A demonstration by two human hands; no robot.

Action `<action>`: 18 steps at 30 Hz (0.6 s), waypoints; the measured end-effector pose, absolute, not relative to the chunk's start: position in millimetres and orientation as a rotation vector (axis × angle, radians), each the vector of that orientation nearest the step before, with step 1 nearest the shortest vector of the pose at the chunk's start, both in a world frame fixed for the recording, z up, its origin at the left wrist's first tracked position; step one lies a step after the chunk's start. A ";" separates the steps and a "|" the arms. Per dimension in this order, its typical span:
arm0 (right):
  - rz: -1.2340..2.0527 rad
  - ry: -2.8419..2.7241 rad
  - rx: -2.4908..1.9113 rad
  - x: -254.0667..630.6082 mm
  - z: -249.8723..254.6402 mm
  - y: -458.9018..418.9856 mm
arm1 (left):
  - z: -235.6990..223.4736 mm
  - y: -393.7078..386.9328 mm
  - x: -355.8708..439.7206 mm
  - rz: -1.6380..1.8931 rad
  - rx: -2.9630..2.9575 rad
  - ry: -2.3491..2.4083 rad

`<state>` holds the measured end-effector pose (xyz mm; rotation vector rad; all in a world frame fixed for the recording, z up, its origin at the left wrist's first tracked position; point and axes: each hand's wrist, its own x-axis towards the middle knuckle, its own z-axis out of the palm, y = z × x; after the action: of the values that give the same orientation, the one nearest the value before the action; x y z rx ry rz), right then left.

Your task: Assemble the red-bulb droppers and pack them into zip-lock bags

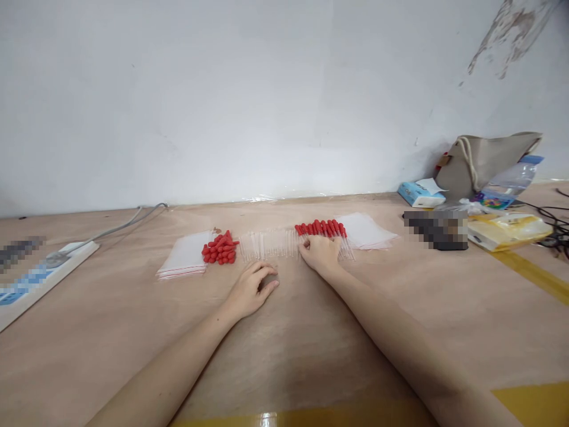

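Observation:
My left hand (pixel 254 289) rests on the table with fingers loosely curved, thumb apart from them and nothing between. Just beyond it lies a row of thin clear tubes (pixel 269 243), with a heap of red rubber bulbs (pixel 220 248) to their left. My right hand (pixel 320 252) is over the right end of the tubes, its fingers curled in. Whatever its fingertips hold is hidden behind the hand. Around it, droppers with red bulbs (pixel 329 228) lie side by side, bulbs toward the wall and clear stems toward me.
White plastic bags (pixel 182 255) are stacked left of the bulbs, and more bags (pixel 367 230) lie right of the droppers. A power strip (pixel 48 276) sits far left. Toward the right are a tissue pack (pixel 420 194), a grey bag (pixel 484 160), a yellow-white packet (pixel 509 230) and black cables (pixel 558 225).

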<state>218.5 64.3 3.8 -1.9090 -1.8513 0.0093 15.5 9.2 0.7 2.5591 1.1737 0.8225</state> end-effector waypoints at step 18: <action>0.441 -1.578 -2.065 218.2 16.6 87.6 | -0.8 9.9 15.4 0.827 2.562 1.177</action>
<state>218.2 87.6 16.6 -2.0650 -1.5784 0.4407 15.4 9.9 -0.8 2.5624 1.1769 0.8272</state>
